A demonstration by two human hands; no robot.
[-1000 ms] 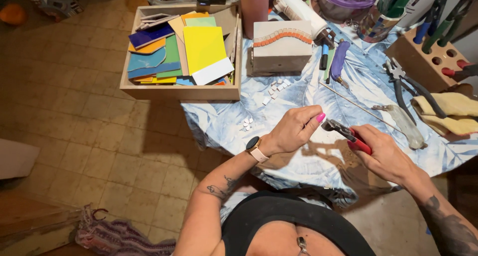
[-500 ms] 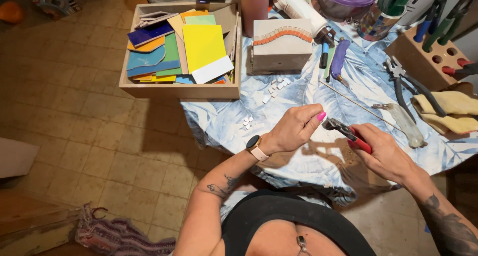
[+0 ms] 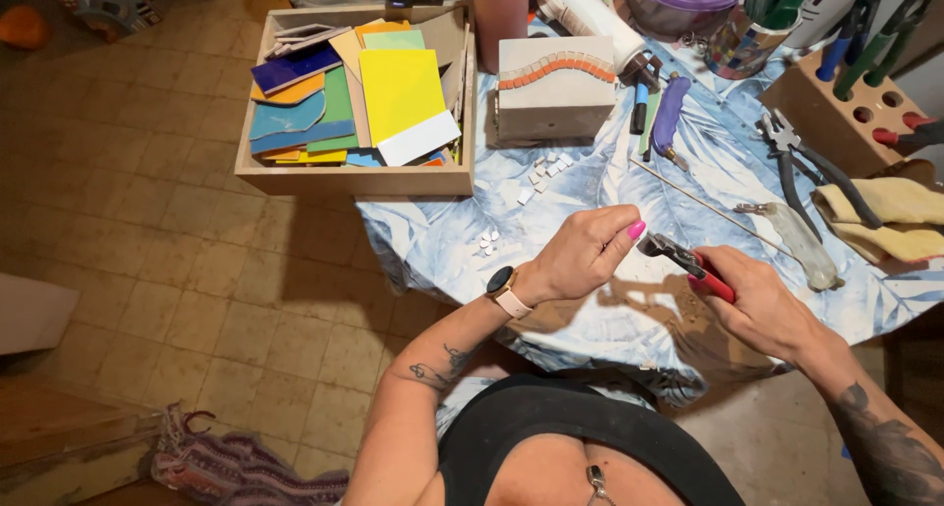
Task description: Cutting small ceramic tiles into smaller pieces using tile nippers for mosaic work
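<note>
My right hand (image 3: 762,304) grips red-handled nippers (image 3: 688,263), whose metal jaws point left toward my other hand. My left hand (image 3: 582,253), with a watch on the wrist, pinches something tiny at the jaws; the piece itself is too small to make out. Both hands hover over a table covered in a blue-and-white leaf-print cloth (image 3: 610,309). Small white tile chips (image 3: 544,172) lie scattered on the cloth beyond my hands.
A wooden box of coloured tile sheets (image 3: 359,103) sits at the table's far left. A grey block with an orange-and-white mosaic stripe (image 3: 556,88), black pliers (image 3: 801,162), a glass cutter (image 3: 792,236), yellow gloves (image 3: 895,216) and a wooden tool rack (image 3: 846,103) lie further right.
</note>
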